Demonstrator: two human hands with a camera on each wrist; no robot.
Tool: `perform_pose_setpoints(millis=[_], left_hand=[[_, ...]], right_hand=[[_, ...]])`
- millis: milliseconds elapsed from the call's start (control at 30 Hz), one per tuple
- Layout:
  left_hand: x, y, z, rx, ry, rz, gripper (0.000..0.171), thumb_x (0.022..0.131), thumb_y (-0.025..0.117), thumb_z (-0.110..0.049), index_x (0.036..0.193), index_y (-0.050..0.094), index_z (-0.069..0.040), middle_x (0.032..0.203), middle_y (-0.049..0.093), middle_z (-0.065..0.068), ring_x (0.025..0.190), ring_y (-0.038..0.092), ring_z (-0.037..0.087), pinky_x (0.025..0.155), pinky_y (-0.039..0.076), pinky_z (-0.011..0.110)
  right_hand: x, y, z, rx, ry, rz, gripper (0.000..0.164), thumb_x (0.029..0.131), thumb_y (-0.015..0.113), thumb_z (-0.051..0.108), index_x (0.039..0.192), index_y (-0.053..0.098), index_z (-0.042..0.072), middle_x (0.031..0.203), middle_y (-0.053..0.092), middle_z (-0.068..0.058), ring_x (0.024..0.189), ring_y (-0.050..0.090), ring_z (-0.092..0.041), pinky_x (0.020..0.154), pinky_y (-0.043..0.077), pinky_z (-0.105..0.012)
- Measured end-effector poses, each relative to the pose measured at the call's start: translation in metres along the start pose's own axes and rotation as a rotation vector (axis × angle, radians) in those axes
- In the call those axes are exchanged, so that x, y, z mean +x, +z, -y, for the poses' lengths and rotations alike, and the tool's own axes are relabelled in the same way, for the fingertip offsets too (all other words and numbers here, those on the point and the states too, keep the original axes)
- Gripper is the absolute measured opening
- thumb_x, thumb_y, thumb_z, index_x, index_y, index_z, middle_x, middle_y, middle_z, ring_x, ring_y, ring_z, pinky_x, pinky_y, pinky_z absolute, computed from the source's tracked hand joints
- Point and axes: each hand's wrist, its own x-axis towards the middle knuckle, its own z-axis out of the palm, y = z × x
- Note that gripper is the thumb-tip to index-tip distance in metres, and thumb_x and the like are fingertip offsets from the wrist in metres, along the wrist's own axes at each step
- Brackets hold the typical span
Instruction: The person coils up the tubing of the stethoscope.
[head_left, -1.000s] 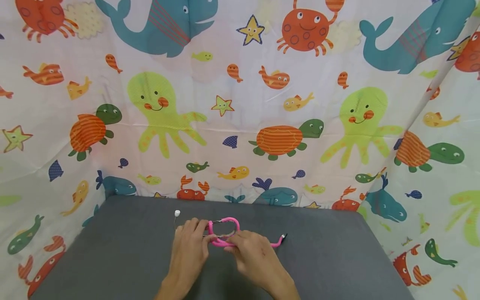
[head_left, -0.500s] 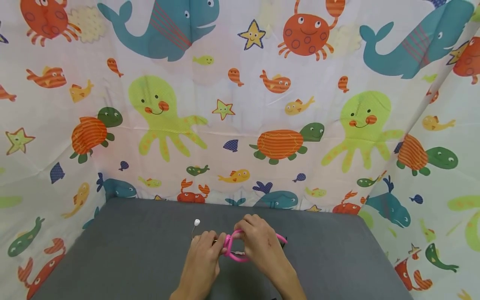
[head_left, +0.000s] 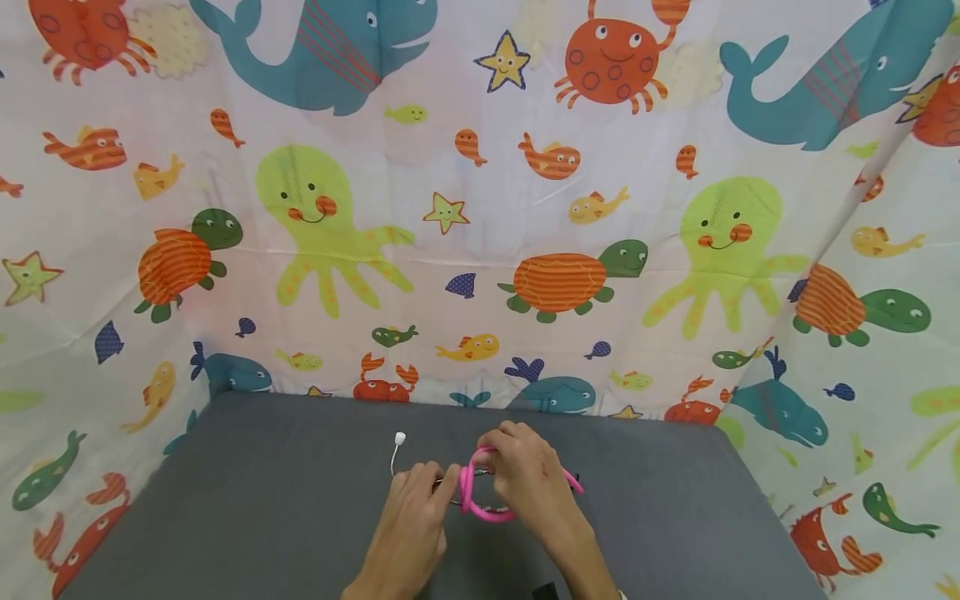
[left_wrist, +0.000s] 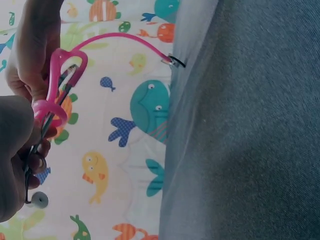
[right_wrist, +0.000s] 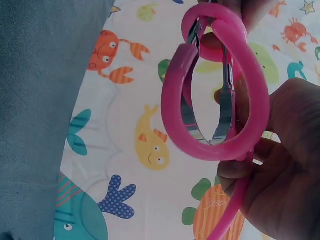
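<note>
A stethoscope with pink tubing (head_left: 491, 516) is held up above the grey surface between both hands. My left hand (head_left: 408, 521) grips its metal ear tubes, close to where the tubing wraps round them. A pale ear tip (left_wrist: 40, 200) sticks out beyond those fingers. On the other side, my right hand (head_left: 528, 475) pinches the tubing at the far side of a loop. The right wrist view shows that pink loop (right_wrist: 172, 115) standing round the metal strips (right_wrist: 227, 115). Past the right hand the tubing arcs away to the chest piece (left_wrist: 172, 61), seen edge-on.
The grey tabletop (head_left: 285, 500) lies beneath the hands. Behind it and at both sides hangs a white curtain (head_left: 465, 242) printed with sea animals. A small black object (head_left: 546, 592) shows by the right wrist.
Both hands have shifted to the right with the stethoscope. The right hand has moved from the loop's near side to its upper far side. Over the last half second little has changed.
</note>
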Motion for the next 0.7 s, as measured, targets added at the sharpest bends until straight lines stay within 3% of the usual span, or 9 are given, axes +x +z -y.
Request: perform_pose_setpoints(millis=[100, 267, 433, 700], left_hand=[[-0.002, -0.001, 0.003, 0.016, 0.017, 0.019, 0.017, 0.1, 0.068, -0.021, 0.115, 0.073, -0.015, 0.086, 0.052, -0.006, 0.078, 0.041, 0.006, 0.074, 0.033, 0.023], [-0.002, -0.003, 0.01, -0.006, 0.099, -0.025, 0.048, 0.104, 0.041, -0.054, 0.114, 0.071, -0.017, 0.083, 0.049, -0.008, 0.076, 0.038, 0.004, 0.074, 0.031, 0.022], [0.0, -0.01, 0.012, -0.053, 0.169, -0.055, 0.046, 0.102, 0.043, -0.056, 0.109, 0.069, -0.018, 0.082, 0.048, -0.009, 0.075, 0.034, 0.003, 0.074, 0.029, 0.02], [0.002, -0.014, 0.012, -0.164, 0.259, -0.171, 0.046, 0.103, 0.047, -0.05, 0.106, 0.076, -0.015, 0.081, 0.051, -0.007, 0.073, 0.036, 0.004, 0.074, 0.027, 0.018]], right_hand=[[0.0, -0.002, -0.002, 0.06, 0.022, 0.047, 0.012, 0.081, 0.089, 0.01, 0.089, 0.079, 0.01, 0.081, 0.071, 0.001, 0.075, 0.061, -0.01, 0.068, 0.053, -0.021], [0.001, -0.008, -0.011, 0.201, 0.04, 0.115, 0.008, 0.084, 0.086, 0.013, 0.088, 0.08, 0.01, 0.077, 0.073, 0.002, 0.065, 0.057, -0.001, 0.062, 0.051, -0.017], [0.003, -0.014, -0.022, 0.334, 0.026, 0.177, 0.008, 0.084, 0.087, 0.012, 0.088, 0.08, 0.01, 0.08, 0.077, 0.001, 0.066, 0.059, 0.002, 0.062, 0.053, -0.018], [0.006, -0.016, -0.036, 0.424, 0.013, 0.197, 0.008, 0.084, 0.086, 0.014, 0.09, 0.082, 0.014, 0.085, 0.079, 0.001, 0.072, 0.064, 0.001, 0.067, 0.057, -0.02]])
